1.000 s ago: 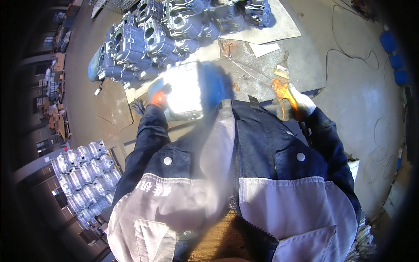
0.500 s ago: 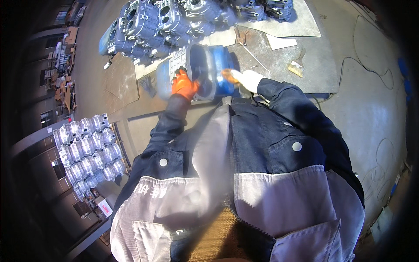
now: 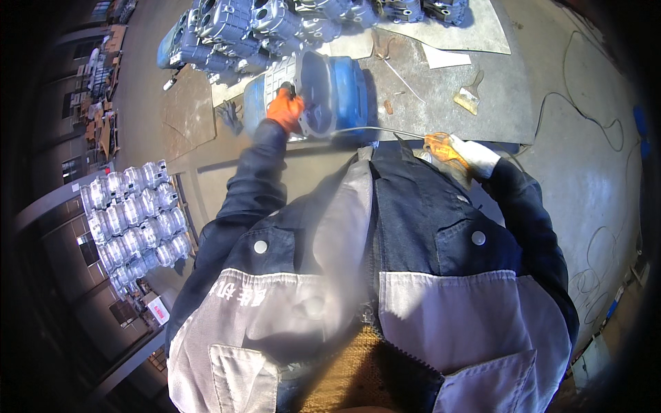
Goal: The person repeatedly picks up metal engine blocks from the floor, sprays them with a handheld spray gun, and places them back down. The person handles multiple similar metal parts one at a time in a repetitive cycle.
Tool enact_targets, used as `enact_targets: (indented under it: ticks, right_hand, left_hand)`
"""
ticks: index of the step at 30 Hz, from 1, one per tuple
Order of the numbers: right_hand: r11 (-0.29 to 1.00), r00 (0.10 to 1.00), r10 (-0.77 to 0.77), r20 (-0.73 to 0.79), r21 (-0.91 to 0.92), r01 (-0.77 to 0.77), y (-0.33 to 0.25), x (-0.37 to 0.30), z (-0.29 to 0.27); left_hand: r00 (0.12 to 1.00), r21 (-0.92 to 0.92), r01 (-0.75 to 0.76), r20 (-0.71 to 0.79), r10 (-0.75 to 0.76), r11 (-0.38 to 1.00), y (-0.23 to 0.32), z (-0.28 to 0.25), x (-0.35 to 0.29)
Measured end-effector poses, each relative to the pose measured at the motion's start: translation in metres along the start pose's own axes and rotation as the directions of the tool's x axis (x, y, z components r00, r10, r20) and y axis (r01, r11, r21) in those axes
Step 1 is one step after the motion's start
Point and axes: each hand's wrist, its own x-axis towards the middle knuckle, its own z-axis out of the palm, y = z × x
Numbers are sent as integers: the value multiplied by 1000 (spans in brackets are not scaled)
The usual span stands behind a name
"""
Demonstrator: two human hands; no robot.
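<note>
A grey metal housing casting (image 3: pixel 281 73), its wide open end turned to the right, rests against a blue plastic drum (image 3: pixel 350 93). My left hand (image 3: pixel 284 110), in an orange glove, grips the near side of the casting; a small dark shape shows at its fingertips, too small to name. Out to the right of the drum, my right hand (image 3: pixel 447 149), in an orange-yellow glove with a white cuff, is closed round the end of a long thin metal rod (image 3: pixel 375 129). The rod runs left towards the casting's opening; whether its tip touches is unclear.
Several similar castings (image 3: pixel 265 27) are stacked at the back left. A brush (image 3: pixel 468 96), white sheet (image 3: pixel 446 58) and another thin rod (image 3: pixel 405 79) lie on the metal tabletop (image 3: pixel 506 113). A dark glove (image 3: pixel 229 117) lies left of the drum. Shiny castings (image 3: pixel 134 220) stand farther left.
My right hand has moved right, away from the drum, and the thin rod now shows stretched between it and the casting. My left hand stays on the casting.
</note>
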Motion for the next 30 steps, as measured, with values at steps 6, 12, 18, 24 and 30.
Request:
enact_targets:
  ticks: [6, 12, 18, 24, 30]
  right_hand:
    - [833, 982, -141, -123, 522, 185, -35, -16, 34]
    - [875, 997, -79, -1, 480, 70, -62, -18, 43]
    - [986, 994, -85, 71, 149, 74, -70, -17, 38]
    - [909, 912, -408, 36, 105, 403, -74, -13, 47]
    - [986, 944, -156, -290, 13, 167, -73, 37, 30]
  left_hand:
    - [945, 650, -318, 272, 179, 690, -9, -28, 17]
    - [969, 22, 143, 201, -145, 989, 11, -37, 7]
    - [978, 73, 116, 168, -127, 990, 11, -36, 5]
    - [982, 61, 121, 138, -129, 991, 11, -35, 2]
    - [970, 7, 203, 135, -202, 979, 8, -34, -3]
